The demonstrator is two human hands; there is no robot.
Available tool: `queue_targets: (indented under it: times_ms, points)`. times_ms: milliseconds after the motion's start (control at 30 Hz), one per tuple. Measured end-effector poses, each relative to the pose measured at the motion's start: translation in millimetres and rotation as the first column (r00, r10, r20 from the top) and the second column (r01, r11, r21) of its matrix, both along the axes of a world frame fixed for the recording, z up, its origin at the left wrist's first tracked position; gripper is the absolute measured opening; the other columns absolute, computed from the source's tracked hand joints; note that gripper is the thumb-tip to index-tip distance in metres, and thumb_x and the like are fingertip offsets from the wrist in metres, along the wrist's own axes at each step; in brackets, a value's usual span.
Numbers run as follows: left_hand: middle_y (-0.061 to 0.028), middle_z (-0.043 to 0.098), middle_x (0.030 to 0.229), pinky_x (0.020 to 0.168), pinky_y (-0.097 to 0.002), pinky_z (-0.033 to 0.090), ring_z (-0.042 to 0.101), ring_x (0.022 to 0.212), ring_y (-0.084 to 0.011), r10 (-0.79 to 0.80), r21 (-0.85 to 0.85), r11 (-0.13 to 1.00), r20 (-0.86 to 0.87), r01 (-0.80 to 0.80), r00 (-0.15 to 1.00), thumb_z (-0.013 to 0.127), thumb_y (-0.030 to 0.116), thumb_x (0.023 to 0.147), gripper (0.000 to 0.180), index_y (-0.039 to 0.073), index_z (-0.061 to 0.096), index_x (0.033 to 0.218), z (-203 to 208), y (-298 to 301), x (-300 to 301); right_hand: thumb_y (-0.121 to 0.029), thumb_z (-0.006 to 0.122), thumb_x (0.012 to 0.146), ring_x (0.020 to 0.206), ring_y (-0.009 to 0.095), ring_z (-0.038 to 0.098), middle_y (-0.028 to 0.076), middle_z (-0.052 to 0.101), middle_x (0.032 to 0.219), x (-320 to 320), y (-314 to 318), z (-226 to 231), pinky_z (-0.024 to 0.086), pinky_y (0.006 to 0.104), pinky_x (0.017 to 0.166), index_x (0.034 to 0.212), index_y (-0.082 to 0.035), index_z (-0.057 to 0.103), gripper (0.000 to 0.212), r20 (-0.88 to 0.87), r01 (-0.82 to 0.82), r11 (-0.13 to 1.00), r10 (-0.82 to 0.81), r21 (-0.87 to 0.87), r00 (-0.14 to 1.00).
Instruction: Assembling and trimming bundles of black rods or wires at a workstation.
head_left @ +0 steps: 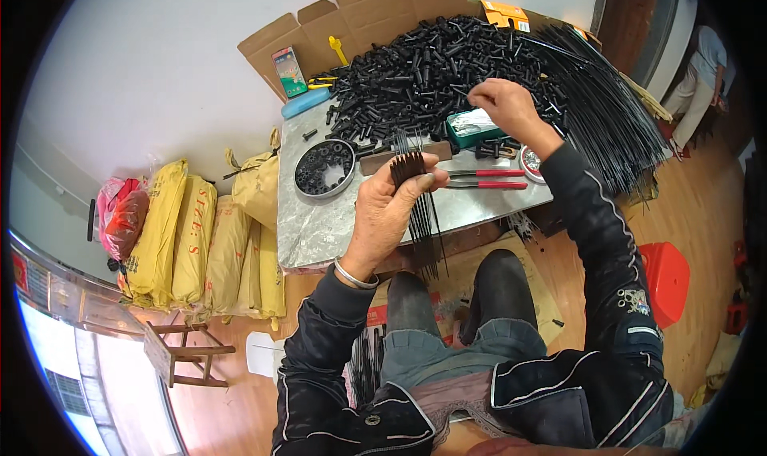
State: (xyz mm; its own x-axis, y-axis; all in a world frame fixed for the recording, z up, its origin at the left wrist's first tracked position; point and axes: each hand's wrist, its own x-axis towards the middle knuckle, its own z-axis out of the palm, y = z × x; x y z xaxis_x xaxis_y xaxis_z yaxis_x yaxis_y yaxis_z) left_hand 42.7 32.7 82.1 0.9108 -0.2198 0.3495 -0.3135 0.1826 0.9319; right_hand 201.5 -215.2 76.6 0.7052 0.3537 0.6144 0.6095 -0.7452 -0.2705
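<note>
My left hand [382, 212], closed, grips a bundle of thin black rods [422, 228] fanned side by side over the table's front edge. Their upper ends stand above my fingers, while the long ends hang toward my knees. My right hand [511, 113] is raised just above a green box [457, 135] of fine silvery pins [473, 121]. Its fingertips are pinched together; whatever they hold, if anything, is too small to see. Between the hands lie two red-handled tools [499, 185]. A round tray [321, 194] of small black rings sits left of my left hand.
A heap of black plastic fittings [423, 65] covers the table's back, against folded cardboard [363, 9]. Long black rods [611, 116] overhang the right side. A phone [289, 73] leans back left. Yellow sacks [192, 240] stand left, a red stool [665, 284] right. Another person [703, 73] is far right.
</note>
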Motion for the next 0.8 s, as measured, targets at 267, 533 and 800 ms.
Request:
queue_targets:
  times_ms: [267, 533, 800]
  points:
    - [-0.0109, 0.070, 0.099, 0.087, -0.0311, 0.052, 0.067, 0.093, -0.0187, 0.028, -0.011, 1.000, -0.007, -0.028, 1.000, 0.060, 0.012, 0.093, 0.025, -0.002, 0.060, 0.114, 0, 0, 2, -0.007, 0.073, 0.074, 0.072, 0.021, 0.058, 0.004, 0.057, 0.076, -124, 47, 63, 0.046, 0.0327, 0.066, 0.085, -0.007, 0.068, 0.012, 0.171, -0.375, 0.926, 0.363, 0.042, 0.916]
    - [-0.0082, 0.070, 0.096, 0.085, -0.0283, 0.051, 0.066, 0.091, -0.0147, 0.023, -0.035, 0.999, -0.025, -0.023, 0.999, 0.058, 0.009, 0.093, 0.021, -0.001, 0.063, 0.111, 2, -6, 0, -0.004, 0.072, 0.074, 0.068, 0.018, 0.056, 0.003, 0.057, 0.074, -125, 50, 57, 0.044, 0.0304, 0.061, 0.090, -0.008, 0.070, 0.016, 0.122, -0.407, 0.901, 0.391, 0.153, 0.912]
    - [-0.0086, 0.070, 0.095, 0.085, -0.0287, 0.052, 0.066, 0.090, -0.0151, 0.008, -0.009, 1.000, -0.033, -0.009, 0.999, 0.057, 0.008, 0.093, 0.020, 0.000, 0.064, 0.110, 3, -8, 1, -0.004, 0.072, 0.074, 0.067, 0.019, 0.056, 0.003, 0.057, 0.073, -122, 49, 56, 0.043, 0.0304, 0.060, 0.090, -0.008, 0.070, 0.017, 0.161, -0.423, 0.896, 0.401, 0.137, 0.902]
